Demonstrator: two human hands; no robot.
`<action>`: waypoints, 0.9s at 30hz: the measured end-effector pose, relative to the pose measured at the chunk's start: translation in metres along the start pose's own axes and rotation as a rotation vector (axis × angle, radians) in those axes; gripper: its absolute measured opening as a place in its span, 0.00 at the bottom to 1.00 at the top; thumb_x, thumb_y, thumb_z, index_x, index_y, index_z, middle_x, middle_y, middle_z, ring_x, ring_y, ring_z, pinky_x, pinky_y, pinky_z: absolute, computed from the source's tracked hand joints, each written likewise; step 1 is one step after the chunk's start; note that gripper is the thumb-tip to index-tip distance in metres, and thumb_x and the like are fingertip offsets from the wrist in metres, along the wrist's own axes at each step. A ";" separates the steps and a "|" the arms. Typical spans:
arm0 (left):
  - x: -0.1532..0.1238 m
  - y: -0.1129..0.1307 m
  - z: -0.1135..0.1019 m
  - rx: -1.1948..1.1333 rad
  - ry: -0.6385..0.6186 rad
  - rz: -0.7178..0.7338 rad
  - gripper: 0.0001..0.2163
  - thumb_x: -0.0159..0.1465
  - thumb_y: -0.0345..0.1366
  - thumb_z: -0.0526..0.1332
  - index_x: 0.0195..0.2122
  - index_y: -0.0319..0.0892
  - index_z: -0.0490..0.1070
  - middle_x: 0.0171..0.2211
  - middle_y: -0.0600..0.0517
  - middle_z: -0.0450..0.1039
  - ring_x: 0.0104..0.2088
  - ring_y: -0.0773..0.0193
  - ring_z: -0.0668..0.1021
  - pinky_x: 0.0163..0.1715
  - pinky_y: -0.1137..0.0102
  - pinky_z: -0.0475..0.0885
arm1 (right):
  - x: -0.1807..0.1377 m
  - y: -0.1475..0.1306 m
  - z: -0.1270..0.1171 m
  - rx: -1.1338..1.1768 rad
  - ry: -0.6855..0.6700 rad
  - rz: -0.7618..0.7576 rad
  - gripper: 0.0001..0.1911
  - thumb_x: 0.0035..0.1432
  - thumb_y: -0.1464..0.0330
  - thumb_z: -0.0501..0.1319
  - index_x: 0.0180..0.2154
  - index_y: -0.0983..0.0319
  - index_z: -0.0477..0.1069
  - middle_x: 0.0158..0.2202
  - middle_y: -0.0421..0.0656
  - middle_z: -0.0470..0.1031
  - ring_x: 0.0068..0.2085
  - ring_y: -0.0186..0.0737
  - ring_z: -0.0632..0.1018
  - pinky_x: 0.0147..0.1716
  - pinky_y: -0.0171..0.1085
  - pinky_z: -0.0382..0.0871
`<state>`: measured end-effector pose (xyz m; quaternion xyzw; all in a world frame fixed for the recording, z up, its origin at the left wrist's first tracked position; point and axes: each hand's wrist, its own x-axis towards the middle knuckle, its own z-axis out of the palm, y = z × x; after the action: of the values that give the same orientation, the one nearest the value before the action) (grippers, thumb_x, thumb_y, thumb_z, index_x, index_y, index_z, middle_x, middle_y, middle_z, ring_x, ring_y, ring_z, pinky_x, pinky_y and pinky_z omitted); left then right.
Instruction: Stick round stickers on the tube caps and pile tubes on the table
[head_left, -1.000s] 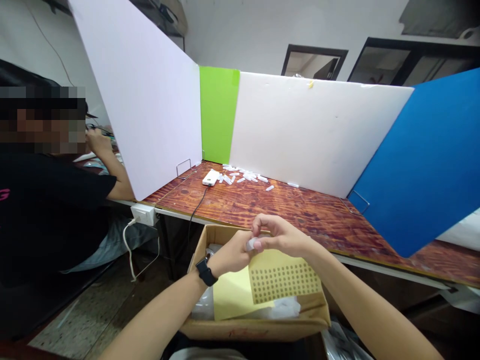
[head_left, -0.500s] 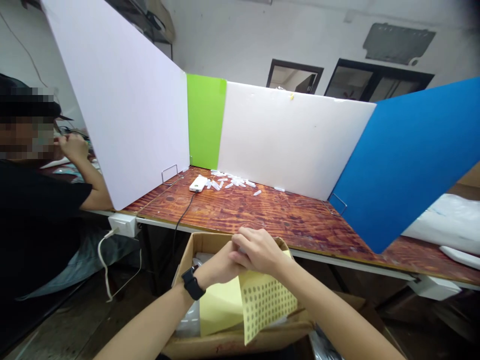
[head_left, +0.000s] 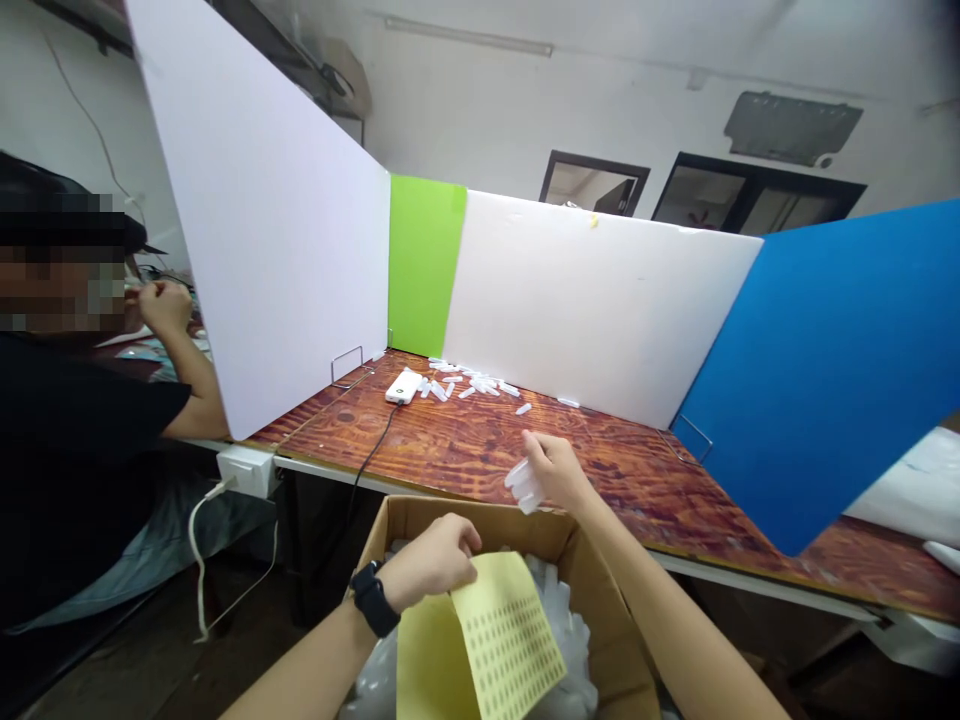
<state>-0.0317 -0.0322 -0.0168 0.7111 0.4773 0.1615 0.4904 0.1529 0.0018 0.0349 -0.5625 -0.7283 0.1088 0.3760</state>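
Note:
My left hand point(head_left: 442, 555), with a black watch on its wrist, pinches the top edge of a yellow sticker sheet point(head_left: 514, 640) printed with rows of small dark marks. Another plain yellow sheet point(head_left: 431, 655) hangs behind it, over the cardboard box point(head_left: 622, 620). My right hand point(head_left: 559, 470) is closed on several small translucent white plastic pieces point(head_left: 525, 487), just above the table's front edge. More such pieces point(head_left: 566, 630) fill the box below. A loose scatter of them point(head_left: 480, 382) lies on the wooden table.
On the table point(head_left: 450, 450) rests a white device point(head_left: 403, 386) with a black cable. White, green and blue panels point(head_left: 825, 370) stand around the tabletop. A person point(head_left: 82, 480) sits at the left beyond the white panel. A white socket box point(head_left: 246, 470) hangs at the table's edge.
My hands were together over the box and are now apart. My right hand has moved up and right, showing the plastic pieces; the left has lowered with the sheet. The view tilted up.

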 end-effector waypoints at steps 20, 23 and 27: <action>0.000 0.006 -0.007 -0.015 -0.130 0.015 0.09 0.46 0.31 0.54 0.29 0.37 0.66 0.27 0.52 0.68 0.27 0.65 0.70 0.23 0.74 0.62 | 0.022 -0.018 -0.007 -0.627 -0.103 0.111 0.23 0.60 0.56 0.43 0.33 0.63 0.70 0.30 0.49 0.73 0.33 0.45 0.74 0.32 0.38 0.62; 0.006 0.005 -0.008 -0.185 0.009 0.155 0.11 0.48 0.30 0.52 0.34 0.37 0.65 0.32 0.50 0.70 0.31 0.63 0.72 0.30 0.72 0.65 | -0.005 -0.024 -0.029 -0.688 -0.193 0.076 0.22 0.58 0.59 0.47 0.24 0.65 0.70 0.25 0.50 0.72 0.28 0.44 0.73 0.27 0.38 0.60; 0.015 0.006 -0.011 -0.309 0.274 0.219 0.13 0.48 0.29 0.51 0.35 0.36 0.66 0.33 0.48 0.71 0.32 0.62 0.73 0.30 0.71 0.67 | -0.043 -0.017 -0.040 -0.703 -0.696 0.058 0.15 0.50 0.61 0.56 0.22 0.64 0.72 0.22 0.48 0.71 0.25 0.44 0.73 0.24 0.37 0.60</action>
<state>-0.0285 -0.0141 -0.0104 0.6466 0.4289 0.3800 0.5035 0.1707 -0.0535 0.0542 -0.6054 -0.7875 0.0484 -0.1053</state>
